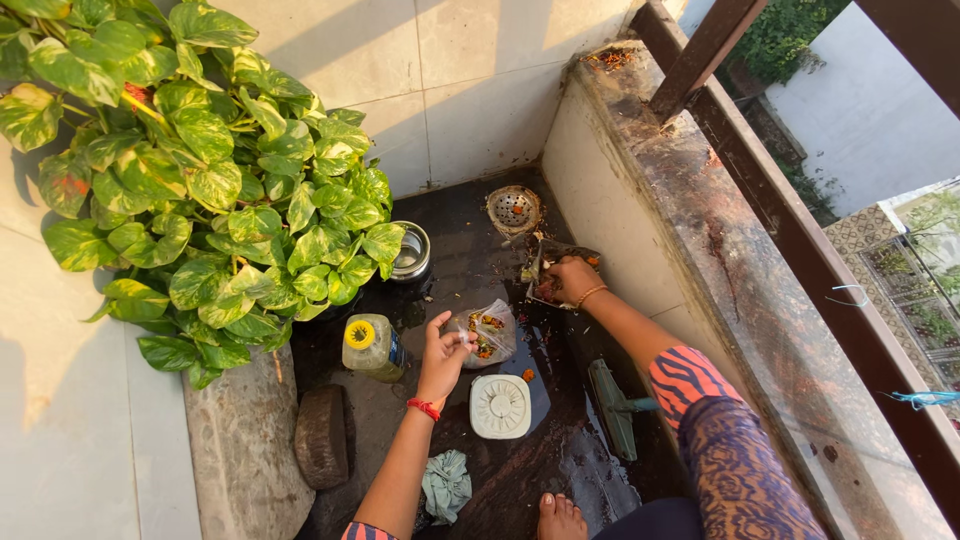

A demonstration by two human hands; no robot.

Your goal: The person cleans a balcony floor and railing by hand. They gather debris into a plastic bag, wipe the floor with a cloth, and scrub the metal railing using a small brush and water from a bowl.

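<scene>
Pinching the clear bag [487, 333] of scraps with the left hand [444, 352], gripping a scoop [551, 268] of debris with the right hand [574, 279], lying at two o'clock from the bag, just beside it, near the drain [513, 209].

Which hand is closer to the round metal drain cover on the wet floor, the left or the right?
The right. The right hand, holding a container of scraps, is just below the drain cover. The left hand is farther down, holding a clear plastic bag near the white lid.
</scene>
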